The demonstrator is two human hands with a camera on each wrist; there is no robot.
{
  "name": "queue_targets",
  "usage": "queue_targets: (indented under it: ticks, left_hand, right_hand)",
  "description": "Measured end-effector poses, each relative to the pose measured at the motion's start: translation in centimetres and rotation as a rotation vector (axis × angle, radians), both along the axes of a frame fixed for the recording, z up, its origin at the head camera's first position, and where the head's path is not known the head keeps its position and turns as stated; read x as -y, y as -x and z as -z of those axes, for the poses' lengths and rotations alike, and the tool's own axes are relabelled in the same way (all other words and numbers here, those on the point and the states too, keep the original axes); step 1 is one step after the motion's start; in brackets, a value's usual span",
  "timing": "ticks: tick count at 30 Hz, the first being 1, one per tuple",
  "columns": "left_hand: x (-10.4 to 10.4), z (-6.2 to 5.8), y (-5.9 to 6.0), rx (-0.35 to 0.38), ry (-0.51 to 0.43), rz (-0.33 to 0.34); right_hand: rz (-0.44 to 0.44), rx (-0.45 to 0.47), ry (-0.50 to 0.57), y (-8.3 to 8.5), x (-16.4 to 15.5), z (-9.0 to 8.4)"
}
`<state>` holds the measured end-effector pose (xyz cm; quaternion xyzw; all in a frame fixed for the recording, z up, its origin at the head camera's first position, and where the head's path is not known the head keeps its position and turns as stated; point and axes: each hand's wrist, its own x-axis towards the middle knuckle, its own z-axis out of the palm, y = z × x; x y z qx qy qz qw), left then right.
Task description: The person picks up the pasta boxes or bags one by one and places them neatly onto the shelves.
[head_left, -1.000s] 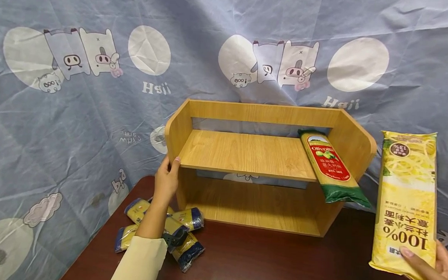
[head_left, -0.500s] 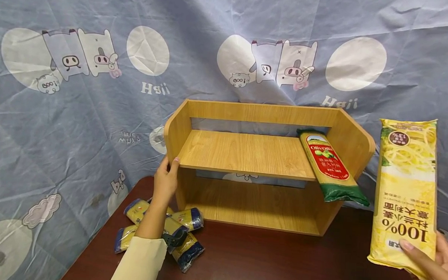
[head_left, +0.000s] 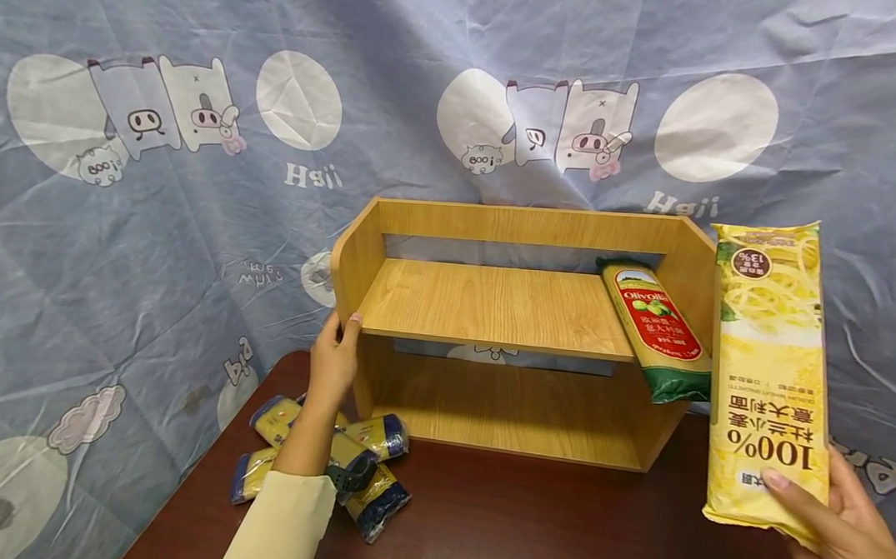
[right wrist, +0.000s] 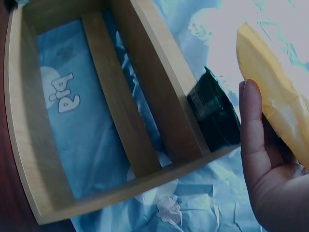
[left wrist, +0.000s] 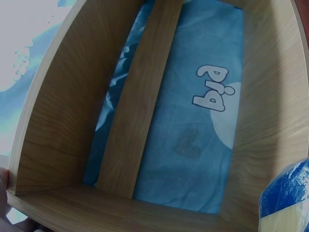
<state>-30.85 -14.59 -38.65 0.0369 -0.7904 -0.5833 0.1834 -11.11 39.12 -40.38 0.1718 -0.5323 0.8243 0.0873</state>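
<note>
My left hand (head_left: 334,358) grips the left side panel of a two-tier wooden shelf (head_left: 492,306), thumb on its front edge by the upper board. At the right, my right hand (head_left: 846,522) holds a yellow pack of spaghetti (head_left: 770,369) upright by its lower end, thumb across the front. The pack's printing is upside down, and it overlaps the shelf's right panel in the head view. In the right wrist view the pack (right wrist: 277,92) shows edge-on above the thumb. A red-labelled spaghetti pack (head_left: 656,326) lies on the upper board, its green end jutting past the front edge.
Several yellow-and-blue pasta packs (head_left: 374,497) lie heaped on the dark red table (head_left: 527,525), partly under my left forearm. A black band (head_left: 353,471) circles that wrist. Behind the shelf hangs a blue printed cloth (head_left: 398,52).
My right hand has carried the yellow spaghetti pack upward and then left, to where it covers part of the shelf's right panel. My left hand keeps its grip on the shelf.
</note>
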Motion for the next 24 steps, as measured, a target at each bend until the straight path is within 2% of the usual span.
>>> queue_targets:
  ticks: [15, 24]
  left_hand:
    - [0.0, 0.2, 0.0, 0.018, 0.014, -0.013]
    - [0.0, 0.2, 0.2, 0.028, -0.005, 0.005]
  right_hand:
    - [-0.111, -0.004, -0.11, 0.5, 3.6, 0.0]
    - [-0.15, 0.017, -0.119, 0.8, 5.6, 0.0]
